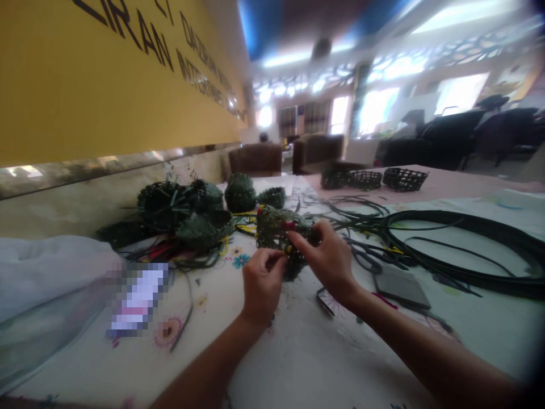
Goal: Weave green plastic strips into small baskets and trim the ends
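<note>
A small dark green woven basket [272, 224] is held up over the table in front of me, with bits of red and yellow on its side. My right hand [330, 258] grips its right side, the thumb pressed on the outer weave near a red patch. Against the lower front of the basket, my left hand [261, 281] is closed in a pinch beside a small yellow piece. Exactly what lies between the left fingertips is too small to make out. The underside of the basket is partly hidden by both hands.
Several woven baskets [204, 224] are heaped at the left, and more woven baskets [404, 179] stand at the far right. A large coil of dark strips [468, 278] lies on the right. Nearby are a grey block [402, 288], a blurred-out phone-shaped object [140, 298] and a white bag [51, 295].
</note>
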The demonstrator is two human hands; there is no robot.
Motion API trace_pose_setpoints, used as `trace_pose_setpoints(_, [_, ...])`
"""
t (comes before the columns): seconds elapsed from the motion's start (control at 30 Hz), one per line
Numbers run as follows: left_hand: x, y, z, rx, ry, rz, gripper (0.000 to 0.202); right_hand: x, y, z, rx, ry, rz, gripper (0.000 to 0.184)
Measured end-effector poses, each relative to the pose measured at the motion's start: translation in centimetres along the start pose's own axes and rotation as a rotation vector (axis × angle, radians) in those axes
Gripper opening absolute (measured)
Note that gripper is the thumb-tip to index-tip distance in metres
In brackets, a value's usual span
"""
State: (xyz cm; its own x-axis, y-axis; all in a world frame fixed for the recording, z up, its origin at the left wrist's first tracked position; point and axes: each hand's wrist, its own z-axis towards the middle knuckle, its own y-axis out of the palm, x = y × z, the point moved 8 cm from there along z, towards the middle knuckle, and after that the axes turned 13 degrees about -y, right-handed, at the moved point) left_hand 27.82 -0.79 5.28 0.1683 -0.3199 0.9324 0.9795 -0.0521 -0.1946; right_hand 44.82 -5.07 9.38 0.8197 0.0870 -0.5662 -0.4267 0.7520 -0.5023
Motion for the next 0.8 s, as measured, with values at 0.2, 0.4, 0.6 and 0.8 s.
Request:
trace_pose_setpoints(0.2, [-0.4,0.2,0.3,-0.055,-0.148,-0.11,0.014,0.1,0.3,-0.2,0.023,-0.067,0.03,0.047])
trace_pose_setpoints(0.4, [-0.4,0.1,0.6,-0.038,-0.129,-0.022,0.013,0.3,0.6,-0.6,0.073,-0.148,0.019,0.046])
trace_pose_setpoints(0.6, [-1.9,0.9,0.8,-0.111,-0.222,-0.063,0.013,0.3,0.4,-0.5,0.096,-0.189,-0.007,0.045])
trace_pose_setpoints(0.8, [-3.3,2.4,-0.3,-0.242,-0.672,-0.51,0.009,1.1,0.7,-0.2,0.067,-0.187,0.074,0.04])
